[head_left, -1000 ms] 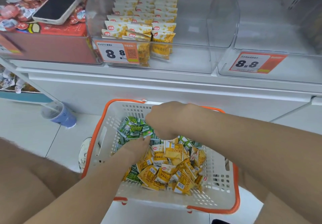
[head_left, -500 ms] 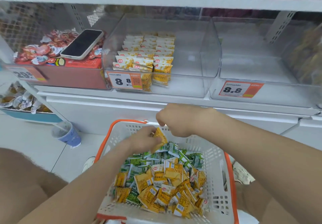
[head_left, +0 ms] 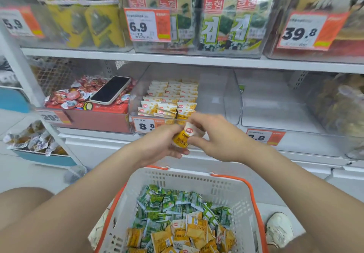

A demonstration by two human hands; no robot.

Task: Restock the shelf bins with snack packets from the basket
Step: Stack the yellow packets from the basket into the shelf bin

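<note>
Holding one yellow snack packet (head_left: 182,137) up between both hands, right in front of the price label (head_left: 146,126) on the clear shelf bin (head_left: 232,103) where matching yellow packets stand in rows. The left hand (head_left: 161,144) grips the lower half with its fingers curled underneath. The right hand (head_left: 214,138) pinches the upper edge.

It looks a light little thing, a soft crinkly pouch that gives under the fingers, and probably slick film. A pinch on the sealed edges should serve better than a squeeze on the puffed middle.

Below, the basket (head_left: 254,193) is heaped with green and yellow packets. A phone (head_left: 110,90) lies on the red snacks in the bin to the left.

Half a second ago those hands were low, just over the basket, with the packet barely lifted out. Now they're up at shelf height, and the view has tipped upward to take in the seaweed packs (head_left: 224,16) on the shelf above.
</note>
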